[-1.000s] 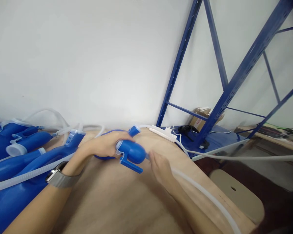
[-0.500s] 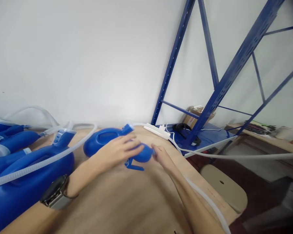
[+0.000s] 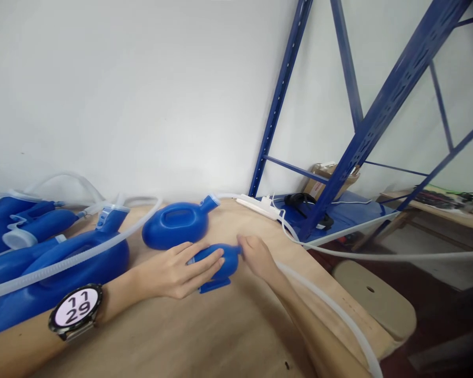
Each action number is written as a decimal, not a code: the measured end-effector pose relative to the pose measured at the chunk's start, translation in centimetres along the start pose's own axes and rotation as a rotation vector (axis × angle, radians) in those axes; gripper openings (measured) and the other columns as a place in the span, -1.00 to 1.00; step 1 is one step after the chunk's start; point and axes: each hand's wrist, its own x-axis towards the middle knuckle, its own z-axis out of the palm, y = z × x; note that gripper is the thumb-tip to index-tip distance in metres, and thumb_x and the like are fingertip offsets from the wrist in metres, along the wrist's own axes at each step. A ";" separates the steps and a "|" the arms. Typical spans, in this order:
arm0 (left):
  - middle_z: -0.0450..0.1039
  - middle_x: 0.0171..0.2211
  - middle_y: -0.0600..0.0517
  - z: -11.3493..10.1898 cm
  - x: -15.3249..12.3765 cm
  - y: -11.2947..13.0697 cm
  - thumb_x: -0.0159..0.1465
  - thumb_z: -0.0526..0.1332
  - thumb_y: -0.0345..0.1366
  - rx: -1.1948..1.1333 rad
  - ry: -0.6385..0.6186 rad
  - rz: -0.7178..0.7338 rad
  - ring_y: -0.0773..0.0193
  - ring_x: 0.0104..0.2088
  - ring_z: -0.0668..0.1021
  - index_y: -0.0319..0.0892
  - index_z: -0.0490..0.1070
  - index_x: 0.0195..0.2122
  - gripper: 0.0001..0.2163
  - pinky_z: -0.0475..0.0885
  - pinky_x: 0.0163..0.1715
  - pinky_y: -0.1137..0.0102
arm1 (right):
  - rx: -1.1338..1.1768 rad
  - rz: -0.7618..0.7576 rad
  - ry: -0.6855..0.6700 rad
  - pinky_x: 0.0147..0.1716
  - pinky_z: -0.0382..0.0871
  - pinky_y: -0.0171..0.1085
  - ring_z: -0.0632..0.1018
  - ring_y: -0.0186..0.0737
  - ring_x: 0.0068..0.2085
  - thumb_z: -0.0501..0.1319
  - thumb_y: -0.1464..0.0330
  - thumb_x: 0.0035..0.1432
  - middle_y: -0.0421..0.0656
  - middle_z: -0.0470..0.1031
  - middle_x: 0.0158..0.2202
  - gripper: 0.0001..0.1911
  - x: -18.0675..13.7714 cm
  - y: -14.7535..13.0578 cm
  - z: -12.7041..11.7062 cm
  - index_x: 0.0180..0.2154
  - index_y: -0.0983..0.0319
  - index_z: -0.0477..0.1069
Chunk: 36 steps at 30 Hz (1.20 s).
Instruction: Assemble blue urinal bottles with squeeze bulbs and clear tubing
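Compared with a second ago, the left hand (image 3: 177,275) has moved from behind the open end of the blue rounded piece (image 3: 227,262) to lie across it, its fingers wrapped over the near side. The blue bottle (image 3: 175,236) near the worktop's (image 3: 220,336) back edge, then largely covered by that hand, now shows whole, lying with its short neck towards the right. The wristwatch (image 3: 76,310) has turned its face up and reads "11 29"; print on the cardboard box (image 3: 314,188) is too small to make out.

The piece is smooth, glossy blue plastic, domed and narrowing to a small spout at the right, with a flat blue lever (image 3: 215,285) along its lower side. It is held above the worktop, towards the right edge. The left hand is closed on its body, and the right hand (image 3: 257,257) has its fingertips pinched together on the spout. A translucent tube (image 3: 339,307) runs from behind the right wrist along the worktop's right edge to the near right corner; whether it joins the spout seems impossible to tell from here.
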 end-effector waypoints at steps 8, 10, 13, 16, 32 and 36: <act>0.54 0.18 -0.21 -0.5 0.3 1.9 0.24 0.22 -0.39 -0.208 0.033 -0.282 -0.07 0.04 0.64 -0.21 0.11 0.44 -0.30 0.63 -0.01 0.07 | -0.172 -0.122 -0.037 -0.38 -0.08 -0.16 0.31 -0.21 -0.47 -0.10 0.27 0.46 -0.09 0.44 -0.54 -0.46 -0.6 -0.6 1.0 -0.59 0.18 0.27; 0.56 0.16 -0.19 -1.5 1.3 2.2 0.12 0.28 -0.37 -0.350 -0.023 -0.445 -0.09 0.01 0.66 -0.17 0.32 0.32 -0.32 0.62 -0.05 0.10 | -0.193 -0.140 -0.059 -0.40 -0.07 -0.18 0.32 -0.23 -0.48 -0.11 0.29 0.48 -0.08 0.47 -0.54 -0.44 -0.6 -0.5 1.4 -0.60 0.19 0.27; 0.66 -0.03 -0.08 -3.4 3.3 2.2 0.03 0.34 -0.34 -0.627 -0.158 -0.797 -0.04 -0.11 0.68 -0.11 0.57 0.05 -0.52 0.59 -0.14 0.21 | -0.209 -0.165 -0.099 -0.43 -0.04 -0.21 0.35 -0.27 -0.51 -0.10 0.30 0.50 -0.10 0.51 -0.54 -0.43 -0.6 -0.4 2.0 -0.58 0.21 0.33; 0.67 -0.23 0.01 -4.6 4.9 1.7 -0.03 0.46 -0.28 -0.952 -0.245 -1.138 0.04 -0.22 0.67 -0.13 0.63 -0.11 -0.61 0.53 -0.27 0.31 | -0.219 -0.203 -0.119 -0.44 0.02 -0.26 0.43 -0.26 -0.49 -0.07 0.30 0.50 -0.12 0.57 -0.50 -0.45 -0.6 -0.1 2.3 -0.51 0.23 0.43; 0.55 -0.09 -0.07 -3.8 1.8 -3.2 -0.22 0.65 -0.21 -1.402 0.198 -1.686 0.11 -0.14 0.62 -0.16 0.51 0.01 -0.28 0.60 -0.38 0.40 | -0.048 -0.927 0.451 -0.19 0.38 -0.09 0.51 -0.08 -0.24 0.04 0.46 0.42 -0.02 0.58 -0.32 -0.74 -0.5 1.2 2.8 -0.20 0.21 0.51; 0.54 -0.11 -0.02 -4.9 1.1 -3.4 -0.15 0.64 -0.17 -1.464 0.226 -1.604 0.15 -0.13 0.61 -0.13 0.54 -0.01 -0.35 0.62 -0.36 0.43 | 0.126 -0.799 0.342 -0.17 0.44 -0.09 0.57 -0.07 -0.19 0.09 0.36 0.43 -0.04 0.63 -0.24 -0.78 -0.8 1.1 3.5 -0.15 0.19 0.52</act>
